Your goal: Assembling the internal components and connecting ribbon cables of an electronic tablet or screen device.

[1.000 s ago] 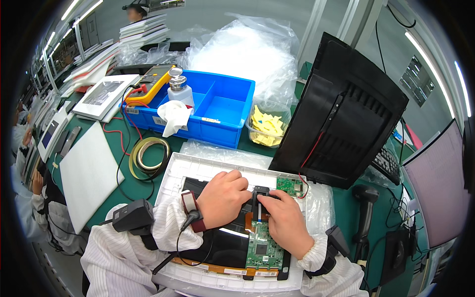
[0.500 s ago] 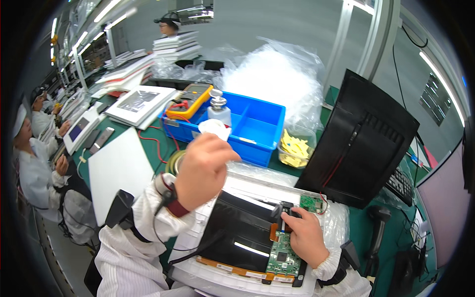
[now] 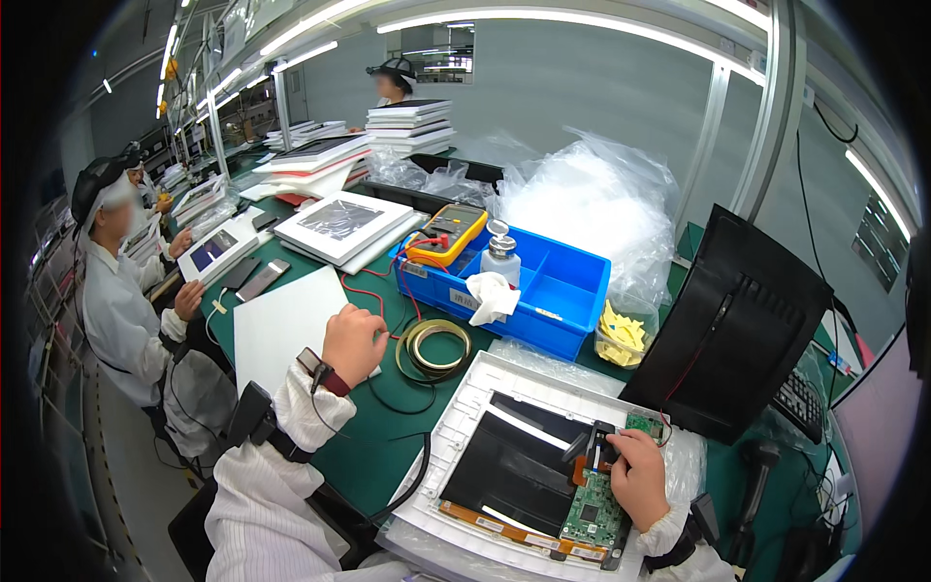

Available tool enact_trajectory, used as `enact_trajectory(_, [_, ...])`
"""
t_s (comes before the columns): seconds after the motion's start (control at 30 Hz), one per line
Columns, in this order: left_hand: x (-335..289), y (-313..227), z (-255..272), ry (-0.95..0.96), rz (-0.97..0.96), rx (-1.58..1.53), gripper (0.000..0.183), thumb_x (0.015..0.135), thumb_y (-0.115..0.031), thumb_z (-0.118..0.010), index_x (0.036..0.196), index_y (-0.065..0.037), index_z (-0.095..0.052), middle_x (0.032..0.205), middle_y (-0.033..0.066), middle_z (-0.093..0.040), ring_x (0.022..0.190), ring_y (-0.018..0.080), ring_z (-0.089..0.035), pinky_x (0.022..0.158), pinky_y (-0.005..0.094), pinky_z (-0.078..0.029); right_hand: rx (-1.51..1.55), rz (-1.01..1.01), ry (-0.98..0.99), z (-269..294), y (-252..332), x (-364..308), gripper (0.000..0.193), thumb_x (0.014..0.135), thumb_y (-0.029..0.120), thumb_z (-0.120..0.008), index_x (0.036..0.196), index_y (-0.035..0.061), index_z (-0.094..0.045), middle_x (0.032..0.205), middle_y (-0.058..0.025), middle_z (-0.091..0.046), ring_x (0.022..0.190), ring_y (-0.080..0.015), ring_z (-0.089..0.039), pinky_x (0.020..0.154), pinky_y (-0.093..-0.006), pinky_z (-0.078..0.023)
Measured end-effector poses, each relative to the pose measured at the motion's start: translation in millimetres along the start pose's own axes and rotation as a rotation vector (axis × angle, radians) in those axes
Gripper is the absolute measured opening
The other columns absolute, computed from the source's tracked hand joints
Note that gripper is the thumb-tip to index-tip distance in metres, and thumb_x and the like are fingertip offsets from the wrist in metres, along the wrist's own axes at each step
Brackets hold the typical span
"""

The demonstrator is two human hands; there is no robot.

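My right hand (image 3: 640,482) pinches a small black part (image 3: 602,444) at the upper end of a green circuit board (image 3: 593,512). The board lies along the right side of a black display panel (image 3: 509,466), inside a white frame (image 3: 464,409). An orange ribbon strip runs along the panel's near edge. My left hand (image 3: 353,346) is raised over the edge of a white sheet (image 3: 284,325), left of some tape rolls (image 3: 435,349). Its fingers are curled together; whatever they may hold is hidden.
A blue divided bin (image 3: 561,335) holds a yellow multimeter (image 3: 447,236), a pump bottle (image 3: 500,256) and a white cloth (image 3: 493,297). Right of it are a tub of yellow pieces (image 3: 622,335), a black monitor (image 3: 732,325) and a scanner (image 3: 757,490). Co-workers sit at the left.
My left hand has moved left and down, away from the white cloth at the bin, uncovering the tape rolls. My right hand stays at the black part. The whole view has shifted.
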State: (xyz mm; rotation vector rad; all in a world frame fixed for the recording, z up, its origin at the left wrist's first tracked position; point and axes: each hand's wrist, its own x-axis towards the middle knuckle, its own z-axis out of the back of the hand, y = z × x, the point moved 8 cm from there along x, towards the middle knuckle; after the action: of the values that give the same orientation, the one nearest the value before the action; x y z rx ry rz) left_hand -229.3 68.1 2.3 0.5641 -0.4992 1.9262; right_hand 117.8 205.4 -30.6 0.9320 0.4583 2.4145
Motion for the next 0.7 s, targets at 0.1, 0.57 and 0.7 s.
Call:
enact_trajectory(0.1, [6,25,18,0.023,0.083,0.134,0.007,0.067,-0.017,-0.065,0.067,-0.01,-0.064,0.069,0.005,-0.059,0.075,0.0237,-0.054,0.063,0.0367,-0.042,0.017,0.03,-0.009,-1,2,0,0.024,0.065,-0.007,-0.049,0.086,-0.0039,-0.061,0.083,-0.0169,-0.06,0.088,-0.0333,-0.055,0.077,-0.0387,-0.044])
enact_trajectory(0.57, [10,2,-24,0.108,-0.083,-0.03,0.006,0.064,-0.019,-0.065,0.067,-0.014,-0.064,0.063,0.0013,-0.056,0.073,0.0228,-0.052,0.062,0.0367,-0.043,0.035,0.03,-0.02,-1,-2,-2,0.019,0.067,-0.005,-0.051,0.083,-0.0033,-0.06,0.081,-0.0183,-0.06,0.08,-0.0336,-0.056,0.072,-0.0376,-0.045])
enact_trajectory(0.7, [2,13,-60,0.086,0.041,0.131,0.009,0.062,-0.022,-0.065,0.065,-0.014,-0.066,0.065,0.0019,-0.058,0.074,0.0227,-0.052,0.062,0.0366,-0.042,0.038,0.042,-0.059,3,1,-3,0.017,0.067,-0.005,-0.052,0.082,-0.0035,-0.06,0.079,-0.0178,-0.059,0.078,-0.0333,-0.056,0.071,-0.0374,-0.045])
